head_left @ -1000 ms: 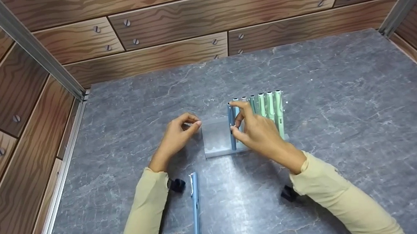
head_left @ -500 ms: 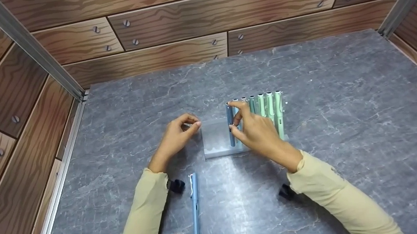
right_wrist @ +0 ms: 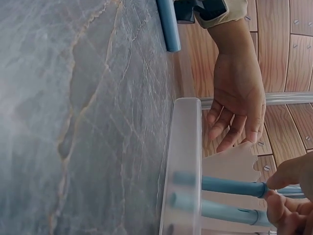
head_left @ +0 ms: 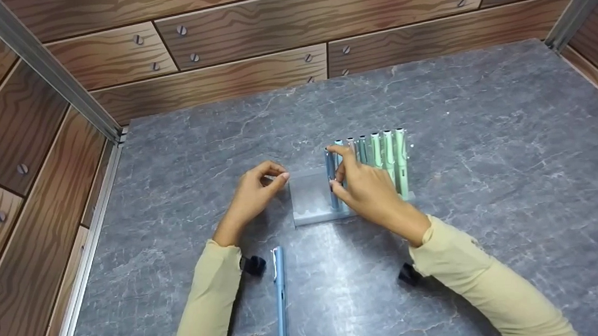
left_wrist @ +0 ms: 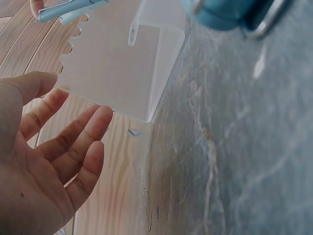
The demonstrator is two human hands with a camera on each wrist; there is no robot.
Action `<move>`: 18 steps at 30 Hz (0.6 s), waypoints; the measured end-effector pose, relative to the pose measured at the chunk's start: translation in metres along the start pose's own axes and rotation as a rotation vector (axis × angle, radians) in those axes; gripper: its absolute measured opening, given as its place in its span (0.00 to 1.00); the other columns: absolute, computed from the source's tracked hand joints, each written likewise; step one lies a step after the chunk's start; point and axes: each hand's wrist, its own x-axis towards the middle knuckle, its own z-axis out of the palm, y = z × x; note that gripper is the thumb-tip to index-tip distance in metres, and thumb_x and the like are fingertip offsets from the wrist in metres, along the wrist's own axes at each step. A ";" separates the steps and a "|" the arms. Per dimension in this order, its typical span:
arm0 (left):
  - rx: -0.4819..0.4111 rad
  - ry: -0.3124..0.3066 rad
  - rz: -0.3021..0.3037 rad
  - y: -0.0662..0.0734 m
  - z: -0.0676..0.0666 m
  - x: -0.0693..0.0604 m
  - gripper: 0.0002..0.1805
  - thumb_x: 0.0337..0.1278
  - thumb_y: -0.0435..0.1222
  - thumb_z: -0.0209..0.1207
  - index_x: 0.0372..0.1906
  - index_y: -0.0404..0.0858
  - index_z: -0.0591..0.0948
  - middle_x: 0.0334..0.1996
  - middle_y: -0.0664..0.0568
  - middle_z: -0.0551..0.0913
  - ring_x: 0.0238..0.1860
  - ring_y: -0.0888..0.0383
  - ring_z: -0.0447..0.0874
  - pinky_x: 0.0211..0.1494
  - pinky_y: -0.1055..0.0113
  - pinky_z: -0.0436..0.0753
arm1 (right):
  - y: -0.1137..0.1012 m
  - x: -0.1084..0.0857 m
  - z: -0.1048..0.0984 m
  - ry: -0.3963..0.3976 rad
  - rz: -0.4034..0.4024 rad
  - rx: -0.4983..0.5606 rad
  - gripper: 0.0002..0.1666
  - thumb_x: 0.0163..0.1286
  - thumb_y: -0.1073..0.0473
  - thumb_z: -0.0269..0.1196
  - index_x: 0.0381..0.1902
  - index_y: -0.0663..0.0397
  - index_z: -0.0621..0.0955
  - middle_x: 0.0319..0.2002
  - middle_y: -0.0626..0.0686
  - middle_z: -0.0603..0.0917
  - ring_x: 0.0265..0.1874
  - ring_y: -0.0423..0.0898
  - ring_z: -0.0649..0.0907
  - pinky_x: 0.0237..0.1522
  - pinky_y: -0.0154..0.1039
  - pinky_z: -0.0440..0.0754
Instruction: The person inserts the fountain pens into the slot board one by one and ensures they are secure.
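Observation:
A frosted, clear pen stand [head_left: 310, 195] with a notched top edge leans back on the table. My left hand [head_left: 257, 187] pinches its upper left corner between thumb and index finger, the other fingers spread loosely in the left wrist view. Between thumb and fingers, my right hand [head_left: 370, 187] holds a dark blue pen [head_left: 329, 161] upright against the stand. In the right wrist view, the lower end of this blue pen [right_wrist: 230, 186] shows through the frosted front lip. Beside it stands a lighter blue pen [right_wrist: 227, 211], mostly hidden by my right hand in the head view.
Several capped pens, grey, dark teal and light green [head_left: 402, 163], stand in a row on the stand's right part. Another blue pen [head_left: 280, 295] lies on the grey marbled table [head_left: 479, 145] near my left sleeve. Wood-patterned panels [head_left: 252, 28] border the table.
The dark blue pen's lower end has risen slightly and gone from in front of the stand's lip to behind it. My right hand has shifted slightly left; the left hand stays put.

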 end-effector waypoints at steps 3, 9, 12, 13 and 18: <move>-0.009 0.002 0.006 0.000 0.000 0.000 0.09 0.62 0.39 0.61 0.41 0.37 0.83 0.39 0.45 0.86 0.32 0.58 0.82 0.35 0.70 0.77 | -0.001 0.002 0.000 -0.011 0.023 -0.004 0.34 0.61 0.64 0.64 0.64 0.57 0.65 0.28 0.48 0.82 0.13 0.37 0.69 0.15 0.33 0.67; -0.013 0.009 0.012 0.000 0.000 0.001 0.08 0.62 0.38 0.61 0.40 0.37 0.82 0.39 0.45 0.86 0.32 0.59 0.82 0.35 0.70 0.78 | 0.000 0.004 0.000 -0.025 0.043 -0.011 0.35 0.61 0.64 0.63 0.64 0.58 0.65 0.26 0.48 0.82 0.13 0.38 0.69 0.15 0.33 0.67; -0.013 0.011 0.012 0.000 0.000 0.001 0.08 0.62 0.38 0.61 0.40 0.37 0.82 0.38 0.45 0.86 0.31 0.59 0.82 0.34 0.70 0.77 | 0.000 0.005 0.000 -0.029 0.044 -0.015 0.35 0.61 0.64 0.63 0.65 0.58 0.65 0.24 0.48 0.81 0.13 0.38 0.68 0.14 0.32 0.65; -0.012 0.011 0.013 0.000 0.000 0.001 0.08 0.61 0.38 0.61 0.40 0.37 0.82 0.38 0.45 0.86 0.31 0.60 0.82 0.34 0.70 0.77 | 0.000 0.006 0.000 -0.031 0.045 -0.020 0.35 0.61 0.64 0.63 0.65 0.59 0.65 0.22 0.47 0.80 0.13 0.38 0.67 0.14 0.32 0.65; -0.003 0.005 0.004 0.000 0.000 0.000 0.08 0.62 0.38 0.61 0.40 0.37 0.83 0.39 0.45 0.86 0.31 0.59 0.82 0.35 0.70 0.78 | 0.002 0.007 0.000 -0.050 0.060 -0.038 0.36 0.62 0.62 0.64 0.66 0.58 0.65 0.16 0.44 0.73 0.11 0.37 0.63 0.13 0.31 0.61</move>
